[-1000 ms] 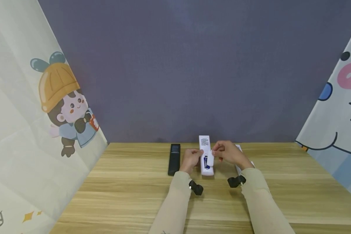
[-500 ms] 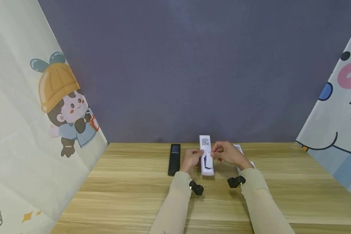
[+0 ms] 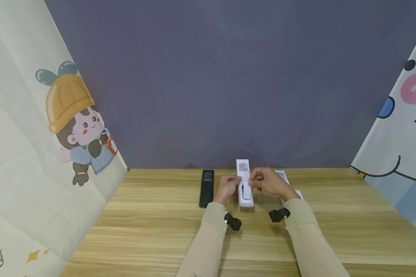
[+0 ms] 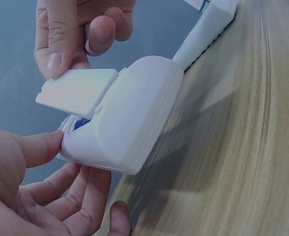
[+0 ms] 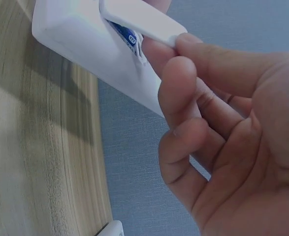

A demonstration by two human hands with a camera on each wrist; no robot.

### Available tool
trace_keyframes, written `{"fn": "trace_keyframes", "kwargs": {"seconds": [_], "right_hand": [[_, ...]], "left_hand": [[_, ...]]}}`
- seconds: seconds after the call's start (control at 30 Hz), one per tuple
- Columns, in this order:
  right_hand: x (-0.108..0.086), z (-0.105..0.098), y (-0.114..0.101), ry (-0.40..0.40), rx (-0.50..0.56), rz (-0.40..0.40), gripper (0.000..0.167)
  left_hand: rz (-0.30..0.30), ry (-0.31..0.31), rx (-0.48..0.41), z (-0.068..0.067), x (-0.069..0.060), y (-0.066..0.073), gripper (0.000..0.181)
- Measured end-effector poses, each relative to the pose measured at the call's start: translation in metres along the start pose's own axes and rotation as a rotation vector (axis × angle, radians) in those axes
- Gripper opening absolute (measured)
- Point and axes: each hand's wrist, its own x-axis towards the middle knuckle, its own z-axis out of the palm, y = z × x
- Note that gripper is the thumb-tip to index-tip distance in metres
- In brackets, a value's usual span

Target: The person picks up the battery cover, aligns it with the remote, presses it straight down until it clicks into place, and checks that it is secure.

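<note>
A white remote control (image 3: 242, 167) is held back side up and raised off the table at its near end. My left hand (image 3: 226, 188) grips it, thumb on one edge and fingers beneath. The thumb and index finger of my right hand (image 3: 271, 182) pinch the far end of its white battery cover (image 4: 79, 91). That cover lies slanted over the battery compartment, its near end touching the remote and its pinched end lifted. Through the gap, a blue battery (image 5: 126, 36) shows in the right wrist view. Most of the compartment is hidden under the cover.
To the left lies a black remote control (image 3: 206, 188) on the wooden table (image 3: 152, 231). Another white remote control (image 3: 281, 175) lies right, partly hidden by my right hand, with a small white piece (image 3: 299, 194) beside it. A grey-blue panel (image 3: 208, 84) rises behind the table.
My right hand has brought the battery cover leftward and down over the compartment, so less of the blue battery shows. My left hand and the remote control have barely moved.
</note>
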Motion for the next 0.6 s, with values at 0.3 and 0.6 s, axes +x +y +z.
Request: {"fn": "trace_keyframes", "kwargs": {"seconds": [0.3,0.6], "right_hand": [[-0.004,0.004,-0.002,-0.006,0.011,-0.015,0.007],[-0.009,0.011,-0.004,0.0,-0.003,-0.02,0.005]], "left_hand": [[-0.001,-0.018,-0.009,-0.002,-0.004,-0.001,0.025],[0.005,-0.027,-0.007,-0.006,-0.009,-0.002,0.025]]}}
